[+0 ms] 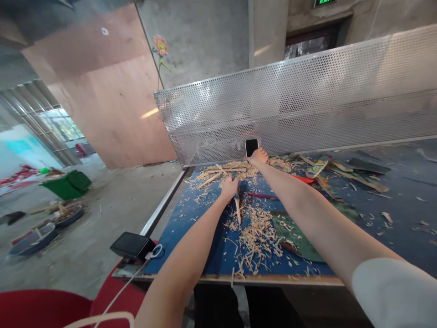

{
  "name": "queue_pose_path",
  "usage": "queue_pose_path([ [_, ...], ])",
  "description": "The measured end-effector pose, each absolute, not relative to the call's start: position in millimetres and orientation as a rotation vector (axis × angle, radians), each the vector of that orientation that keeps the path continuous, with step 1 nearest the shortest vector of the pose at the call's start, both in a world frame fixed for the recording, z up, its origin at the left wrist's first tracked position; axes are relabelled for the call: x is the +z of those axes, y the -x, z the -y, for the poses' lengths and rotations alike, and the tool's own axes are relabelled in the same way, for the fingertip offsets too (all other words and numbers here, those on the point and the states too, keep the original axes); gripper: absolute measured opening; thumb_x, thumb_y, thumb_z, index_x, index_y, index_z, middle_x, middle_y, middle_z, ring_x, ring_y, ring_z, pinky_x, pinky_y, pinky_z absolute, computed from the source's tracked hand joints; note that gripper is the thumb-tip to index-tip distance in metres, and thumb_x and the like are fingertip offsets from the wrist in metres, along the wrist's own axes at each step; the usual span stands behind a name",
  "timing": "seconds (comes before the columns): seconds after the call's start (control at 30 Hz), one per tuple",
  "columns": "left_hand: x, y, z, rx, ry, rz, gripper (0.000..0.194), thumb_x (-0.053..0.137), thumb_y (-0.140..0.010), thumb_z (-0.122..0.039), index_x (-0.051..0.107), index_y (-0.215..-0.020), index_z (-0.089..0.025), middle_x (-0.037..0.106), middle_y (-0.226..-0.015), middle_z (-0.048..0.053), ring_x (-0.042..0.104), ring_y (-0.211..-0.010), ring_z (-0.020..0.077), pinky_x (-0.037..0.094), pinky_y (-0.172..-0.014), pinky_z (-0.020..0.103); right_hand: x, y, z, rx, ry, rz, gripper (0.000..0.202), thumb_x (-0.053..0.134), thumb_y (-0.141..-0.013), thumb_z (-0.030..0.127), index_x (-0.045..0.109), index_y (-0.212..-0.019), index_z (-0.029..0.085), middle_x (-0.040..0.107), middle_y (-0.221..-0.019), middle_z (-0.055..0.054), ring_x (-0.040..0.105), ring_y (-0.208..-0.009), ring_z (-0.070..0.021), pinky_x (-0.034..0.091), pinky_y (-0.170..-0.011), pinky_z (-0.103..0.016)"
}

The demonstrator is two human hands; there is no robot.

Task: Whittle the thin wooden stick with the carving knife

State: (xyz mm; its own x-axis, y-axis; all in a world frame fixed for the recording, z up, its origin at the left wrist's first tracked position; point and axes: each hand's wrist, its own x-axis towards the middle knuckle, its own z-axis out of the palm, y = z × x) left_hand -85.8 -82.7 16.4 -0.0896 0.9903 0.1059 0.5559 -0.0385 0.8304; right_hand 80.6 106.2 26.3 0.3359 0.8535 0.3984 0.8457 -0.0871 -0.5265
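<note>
My left hand is closed around a slim pale wooden stick, whose tapered end points toward me over the blue table top. A bit of blue shows above the fingers, too small to make out. Farther off, my right hand grips the lower part of a smartphone with a dark screen, upright close to the perforated metal panel. Curled wood shavings lie below and around both hands. A dark pink pen-like stick rests between my forearms.
Wood strips lie beyond my left hand. A red-orange object and scraps are at the right, with a green sheet nearer. A black box with a white cable sits at the left corner, by a red chair.
</note>
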Motion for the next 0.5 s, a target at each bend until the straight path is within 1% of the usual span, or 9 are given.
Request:
queue_pose_path([
  [0.03, 16.0, 86.2, 82.0, 1.011, -1.651, -1.691, 0.032, 0.056, -0.104, -0.034, 0.058, -0.074, -0.024, 0.071, -0.066, 0.004, 0.074, -0.085, 0.0250, 0.051, -0.087, 0.032, 25.6, -75.9, -106.5, 0.013, 1.919, 1.426, 0.096, 0.088, -0.080, 0.069, 0.050, -0.144, 0.008, 0.060, -0.140, -0.036, 0.057, -0.134, -0.0459, 0.046, -0.110, -0.057],
  [0.1, 14.9, 86.8, 80.9, 1.003, -1.679, -1.695, 0.035, 0.056, -0.105, -0.037, 0.057, -0.072, -0.024, 0.071, -0.066, 0.006, 0.074, -0.086, 0.0258, 0.051, -0.089, 0.032, 24.4, -69.9, -107.0, 0.006, 1.928, 1.328, 0.089, 0.089, -0.081, 0.061, 0.052, -0.143, 0.009, 0.061, -0.140, -0.035, 0.057, -0.134, -0.0453, 0.046, -0.110, -0.055],
  [0.17, 13.9, 87.2, 80.3, 0.999, -1.699, -1.693, 0.037, 0.056, -0.106, -0.041, 0.058, -0.073, -0.024, 0.072, -0.067, 0.007, 0.074, -0.087, 0.0266, 0.052, -0.088, 0.033, 24.3, -68.0, -107.6, 0.013, 1.939, 1.301, 0.085, 0.092, -0.082, 0.050, 0.053, -0.143, 0.007, 0.061, -0.140, -0.035, 0.057, -0.134, -0.0442, 0.045, -0.109, -0.051],
  [0.23, 13.2, 87.4, 80.0, 0.998, -1.706, -1.686, 0.038, 0.056, -0.106, -0.044, 0.058, -0.074, -0.024, 0.072, -0.068, 0.007, 0.075, -0.087, 0.0271, 0.052, -0.087, 0.033, 25.1, -68.7, -108.1, 0.038, 1.972, 1.296, 0.087, 0.096, -0.079, 0.043, 0.053, -0.144, 0.004, 0.061, -0.141, -0.035, 0.057, -0.135, -0.0427, 0.044, -0.110, -0.047],
  [0.3, 12.6, 87.3, 79.3, 0.990, -1.703, -1.676, 0.036, 0.057, -0.106, -0.043, 0.060, -0.075, -0.024, 0.072, -0.067, 0.007, 0.075, -0.087, 0.0271, 0.052, -0.087, 0.033, 26.0, -70.3, -108.0, 0.051, 2.000, 1.311, 0.090, 0.097, -0.078, 0.042, 0.053, -0.144, 0.000, 0.061, -0.141, -0.035, 0.056, -0.136, -0.0416, 0.043, -0.111, -0.045],
  [0.37, 11.7, 87.0, 77.9, 0.985, -1.705, -1.672, 0.035, 0.056, -0.106, -0.042, 0.062, -0.076, -0.023, 0.072, -0.067, 0.007, 0.075, -0.087, 0.0273, 0.053, -0.088, 0.033, 25.9, -71.5, -107.0, 0.026, 2.005, 1.347, 0.090, 0.096, -0.080, 0.043, 0.052, -0.144, -0.003, 0.061, -0.141, -0.035, 0.055, -0.136, -0.0409, 0.041, -0.112, -0.045],
  [0.5, 8.8, 86.0, 73.6, 0.994, -1.732, -1.692, 0.035, 0.056, -0.105, -0.042, 0.065, -0.078, -0.023, 0.075, -0.073, 0.009, 0.076, -0.095, 0.0290, 0.055, -0.093, 0.035, 21.8, -71.4, -104.2, -0.054, 1.980, 1.396, 0.082, 0.090, -0.085, 0.042, 0.053, -0.143, -0.003, 0.061, -0.142, -0.037, 0.055, -0.136, -0.0416, 0.041, -0.112, -0.045],
])
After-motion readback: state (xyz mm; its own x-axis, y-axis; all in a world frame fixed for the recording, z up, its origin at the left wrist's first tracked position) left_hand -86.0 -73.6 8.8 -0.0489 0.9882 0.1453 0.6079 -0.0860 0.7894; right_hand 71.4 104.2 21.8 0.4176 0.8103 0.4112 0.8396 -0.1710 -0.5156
